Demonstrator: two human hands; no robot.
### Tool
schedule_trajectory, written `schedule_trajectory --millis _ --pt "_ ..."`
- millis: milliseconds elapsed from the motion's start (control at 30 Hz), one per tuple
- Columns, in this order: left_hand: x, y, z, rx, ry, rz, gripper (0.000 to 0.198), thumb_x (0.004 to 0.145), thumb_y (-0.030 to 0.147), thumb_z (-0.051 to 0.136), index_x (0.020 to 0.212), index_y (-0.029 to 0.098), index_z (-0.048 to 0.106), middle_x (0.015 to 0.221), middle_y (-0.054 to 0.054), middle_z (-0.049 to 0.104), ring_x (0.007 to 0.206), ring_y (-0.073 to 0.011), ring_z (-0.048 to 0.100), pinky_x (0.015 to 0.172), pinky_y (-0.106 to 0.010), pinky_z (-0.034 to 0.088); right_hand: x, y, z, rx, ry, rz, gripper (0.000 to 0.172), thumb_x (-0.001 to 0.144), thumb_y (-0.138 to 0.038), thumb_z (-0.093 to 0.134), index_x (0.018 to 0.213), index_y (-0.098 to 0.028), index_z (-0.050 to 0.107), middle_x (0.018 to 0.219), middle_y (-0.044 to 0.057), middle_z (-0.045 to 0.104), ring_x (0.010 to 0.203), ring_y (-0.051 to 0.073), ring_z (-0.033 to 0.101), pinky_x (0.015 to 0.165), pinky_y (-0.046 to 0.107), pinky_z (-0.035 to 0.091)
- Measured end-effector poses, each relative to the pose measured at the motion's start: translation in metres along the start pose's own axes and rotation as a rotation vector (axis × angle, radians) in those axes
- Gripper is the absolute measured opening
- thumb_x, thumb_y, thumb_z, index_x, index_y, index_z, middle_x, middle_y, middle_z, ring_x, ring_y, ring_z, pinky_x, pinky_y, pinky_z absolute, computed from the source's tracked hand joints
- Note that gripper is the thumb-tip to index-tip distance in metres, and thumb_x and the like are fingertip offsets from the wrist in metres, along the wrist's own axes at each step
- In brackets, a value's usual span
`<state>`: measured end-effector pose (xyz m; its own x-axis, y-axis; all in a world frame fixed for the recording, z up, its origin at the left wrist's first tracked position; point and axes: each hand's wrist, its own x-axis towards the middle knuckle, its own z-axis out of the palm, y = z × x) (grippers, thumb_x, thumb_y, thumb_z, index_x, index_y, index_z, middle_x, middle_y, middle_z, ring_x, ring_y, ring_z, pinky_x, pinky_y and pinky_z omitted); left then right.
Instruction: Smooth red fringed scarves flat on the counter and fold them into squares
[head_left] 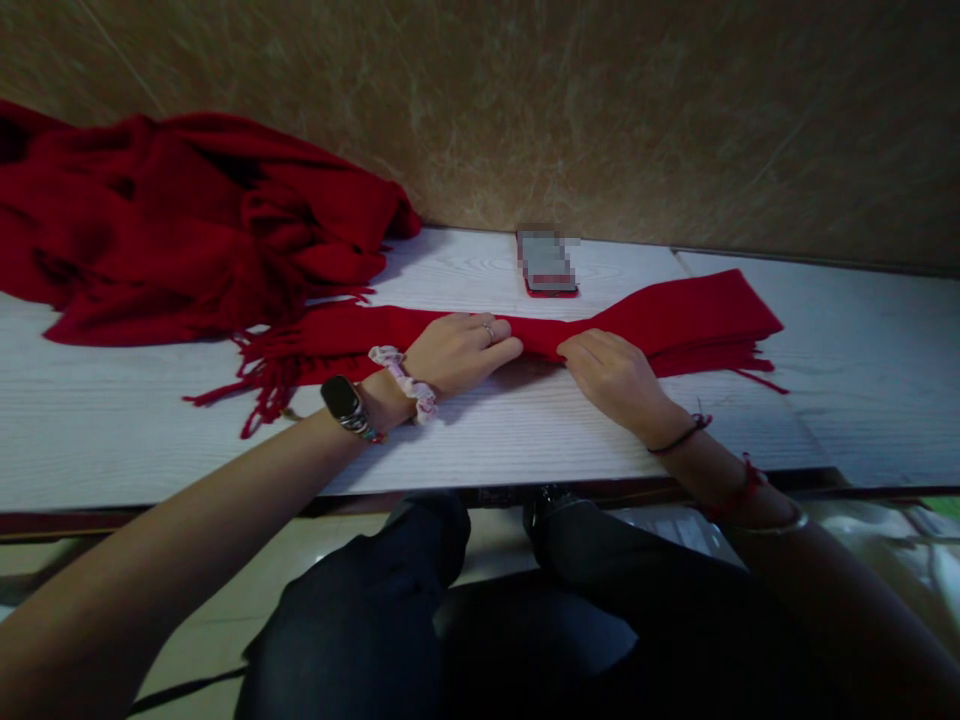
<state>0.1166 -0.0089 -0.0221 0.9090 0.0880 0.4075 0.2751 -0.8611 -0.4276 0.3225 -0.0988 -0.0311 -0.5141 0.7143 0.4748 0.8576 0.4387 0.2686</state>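
Note:
A folded red scarf (697,318) lies lengthwise on the white wood-grain table, its tasselled end to the left and a squared, layered end to the right. My left hand (465,352) grips the middle of the scarf, fingers curled over it. Close by on the right, my right hand (611,375) is closed on the same scarf, with its fingertips pinching the near edge. Between the two hands the cloth is gathered narrower than at its ends. The undersides of the fingers are hidden.
A loose heap of red fabric with fringe (202,220) sits at the left against the brown marbled wall (525,110). A phone with a red edge (547,264) lies behind the scarf. The table's (465,455) front edge is just above my knees.

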Motion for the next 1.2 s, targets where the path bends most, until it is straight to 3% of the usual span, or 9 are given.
schedule_trajectory --millis 267,400,533,600,733,900,1200 --pt "-0.002 0.0 0.009 -0.111 -0.045 -0.147 0.027 0.088 0.018 0.036 0.079 0.015 0.061 0.086 -0.004 0.06 0.078 -0.0153 0.056 0.063 -0.026 0.043 0.0 0.001 0.001 -0.005 -0.013 0.013 0.024 0.088 -0.012 0.036 0.083 -0.012 0.06 0.078 0.008 0.06 0.071 0.017 0.049 0.063 0.029 0.037" --pt "-0.005 -0.004 0.003 -0.107 -0.099 -0.204 0.027 0.087 0.017 0.036 0.078 0.012 0.061 0.084 -0.005 0.06 0.077 -0.0159 0.056 0.061 -0.026 0.043 0.0 0.001 0.0 -0.004 -0.011 0.027 0.024 0.088 -0.013 0.037 0.082 -0.012 0.06 0.077 0.008 0.061 0.071 0.017 0.049 0.062 0.029 0.036" --pt "-0.009 -0.009 -0.002 -0.125 -0.112 -0.232 0.027 0.086 0.031 0.047 0.073 0.011 0.061 0.086 -0.007 0.061 0.076 -0.018 0.057 0.059 -0.025 0.043 0.0 0.001 -0.001 -0.006 -0.009 0.037 0.024 0.087 -0.012 0.037 0.081 -0.012 0.061 0.076 0.008 0.061 0.071 0.017 0.049 0.062 0.029 0.036" --pt "-0.009 -0.011 -0.001 -0.191 -0.135 -0.264 0.025 0.085 0.033 0.049 0.078 0.012 0.06 0.086 -0.006 0.061 0.073 -0.016 0.057 0.059 -0.024 0.043 0.0 0.001 -0.001 -0.002 -0.008 0.04 0.024 0.087 -0.012 0.038 0.082 -0.012 0.061 0.076 0.008 0.061 0.07 0.017 0.049 0.062 0.029 0.037" --pt "-0.009 -0.011 0.0 -0.222 -0.209 -0.319 0.02 0.084 0.021 0.045 0.099 0.015 0.057 0.091 -0.005 0.059 0.077 -0.0149 0.056 0.062 -0.023 0.043 -0.001 0.002 -0.001 0.001 -0.012 0.041 0.024 0.087 -0.012 0.037 0.082 -0.012 0.061 0.076 0.008 0.061 0.07 0.017 0.049 0.062 0.029 0.037" --pt "-0.007 -0.007 -0.002 -0.159 -0.281 -0.234 0.021 0.083 0.022 0.044 0.1 0.018 0.057 0.095 -0.004 0.059 0.082 -0.0153 0.056 0.064 -0.023 0.043 -0.001 0.002 0.0 0.008 -0.072 0.04 0.025 0.088 -0.012 0.036 0.082 -0.013 0.06 0.077 0.008 0.061 0.071 0.017 0.049 0.062 0.029 0.036" --pt "-0.006 -0.007 -0.004 0.011 -0.076 -0.139 0.023 0.085 0.012 0.037 0.084 0.015 0.06 0.085 -0.005 0.062 0.076 -0.0168 0.056 0.057 -0.024 0.043 -0.001 0.003 0.001 0.021 -0.12 0.024 0.025 0.085 -0.009 0.036 0.082 -0.013 0.06 0.076 0.008 0.06 0.071 0.018 0.048 0.062 0.03 0.034"
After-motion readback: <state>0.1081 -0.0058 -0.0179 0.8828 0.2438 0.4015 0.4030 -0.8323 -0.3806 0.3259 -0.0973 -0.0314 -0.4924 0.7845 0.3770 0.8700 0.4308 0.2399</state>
